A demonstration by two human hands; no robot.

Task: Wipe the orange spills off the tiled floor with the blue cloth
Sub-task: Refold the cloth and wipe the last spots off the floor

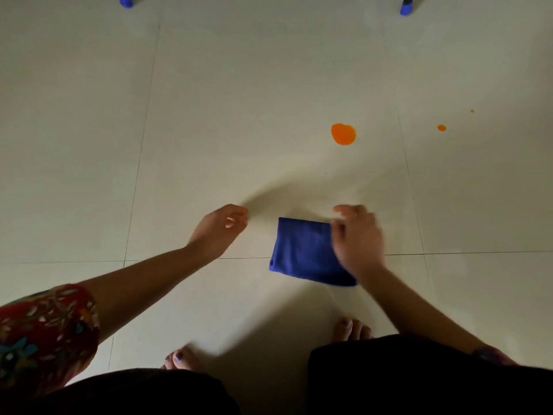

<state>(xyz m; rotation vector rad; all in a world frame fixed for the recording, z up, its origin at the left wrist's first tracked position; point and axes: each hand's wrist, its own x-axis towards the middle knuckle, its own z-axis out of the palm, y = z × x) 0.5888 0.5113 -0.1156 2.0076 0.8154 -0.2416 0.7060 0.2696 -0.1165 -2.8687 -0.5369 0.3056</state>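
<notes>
Left hand (220, 227) hangs loose, empty; right hand (357, 238) (blurred, grip unclear) overlaps blue cloth (302, 253), orange spills (343, 134) beyond.

On your tiled floor (239, 115) lie the folded blue cloth (302, 253), an orange spill (343, 134) beyond it, and a smaller spot (441, 127) farther right.

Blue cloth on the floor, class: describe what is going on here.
A person bends over the tiled floor. Their right hand is at the right edge of the folded blue cloth, blurred, so the grip is unclear. The left hand hovers beside it, holding nothing. A large orange spill and a small orange spot lie beyond the cloth, unwiped.
</notes>
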